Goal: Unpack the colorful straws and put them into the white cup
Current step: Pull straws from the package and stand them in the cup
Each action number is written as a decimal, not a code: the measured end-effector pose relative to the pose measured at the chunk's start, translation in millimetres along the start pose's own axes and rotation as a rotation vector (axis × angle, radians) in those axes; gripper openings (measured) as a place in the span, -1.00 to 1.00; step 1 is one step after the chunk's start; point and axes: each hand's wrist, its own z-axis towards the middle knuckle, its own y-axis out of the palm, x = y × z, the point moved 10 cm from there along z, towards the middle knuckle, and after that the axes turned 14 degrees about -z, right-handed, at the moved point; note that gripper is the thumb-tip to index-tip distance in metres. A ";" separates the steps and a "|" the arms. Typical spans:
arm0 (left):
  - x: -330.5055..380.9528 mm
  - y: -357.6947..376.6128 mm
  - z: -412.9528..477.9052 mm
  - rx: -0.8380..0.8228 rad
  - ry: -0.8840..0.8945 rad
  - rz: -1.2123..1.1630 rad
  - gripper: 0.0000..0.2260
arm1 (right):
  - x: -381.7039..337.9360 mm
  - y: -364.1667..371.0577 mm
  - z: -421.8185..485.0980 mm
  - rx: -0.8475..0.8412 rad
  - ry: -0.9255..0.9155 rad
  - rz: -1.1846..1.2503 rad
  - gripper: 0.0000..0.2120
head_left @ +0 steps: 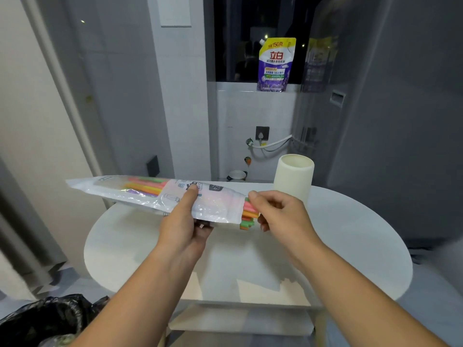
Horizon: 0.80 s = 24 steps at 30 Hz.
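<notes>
Head camera, mid-frame: left hand [186, 221] grips the long clear plastic packet [140, 194] level, bracing it while right hand [278, 211] pinches the bright multicoloured straws [248, 215] poking from its open end. Tall white cup [293, 180] waits upright, centre-right, on the round white table [350, 246].

head-worn, forward-down, close over table [350, 246]

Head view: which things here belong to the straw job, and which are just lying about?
In the job:
plastic packet, gripped by the left hand
colorful straws, their ends pinched by the right hand
white cup, on the table

Lying about:
detergent pouch
black bag, lower left
small bowl behind the table
</notes>
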 end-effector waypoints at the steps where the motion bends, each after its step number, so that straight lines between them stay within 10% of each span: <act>1: 1.0 -0.7 -0.6 -0.003 0.004 0.005 -0.77 | -1.5 1.0 -0.1 -0.018 -0.015 -0.029 -0.86; 24: 10.8 -5.6 -2.1 0.041 -0.014 -0.150 -0.86 | -2.1 -28.8 10.2 0.042 0.051 0.157 -0.96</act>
